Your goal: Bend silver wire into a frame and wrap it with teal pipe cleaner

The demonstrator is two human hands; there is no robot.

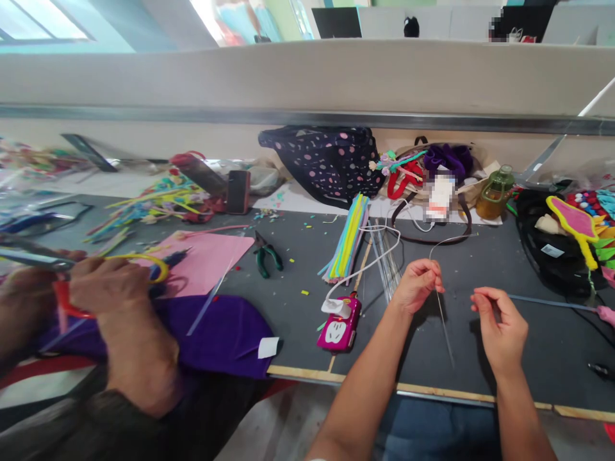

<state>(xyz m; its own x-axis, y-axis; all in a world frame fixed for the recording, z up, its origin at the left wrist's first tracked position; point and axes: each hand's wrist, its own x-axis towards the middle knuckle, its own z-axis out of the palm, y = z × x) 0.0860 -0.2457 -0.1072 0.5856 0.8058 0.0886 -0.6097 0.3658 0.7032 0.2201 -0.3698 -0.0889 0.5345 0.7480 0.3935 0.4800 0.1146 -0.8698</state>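
Note:
My left hand (419, 285) pinches a thin, pale wire (444, 326) between thumb and fingertips. Its lower end hangs slanting over the dark tabletop, and its upper part curves away to the right. To the right, apart from the wire, is my right hand (502, 330), its fingers curled toward the thumb. Anything between those fingertips is too small to make out. Behind that hand, a pale blue strip (552, 301) runs to the right. Left of my left hand lies a bundle of clear, thin rods (384, 262).
A magenta power adapter (340, 325) with a white plug sits near the front edge. Behind it lie striped fuzzy stems (350, 240). Green-handled pliers (266, 256) rest further left. A co-worker's hands (113, 282) hold scissors. A bottle (494, 194) and black bag (538, 250) stand right.

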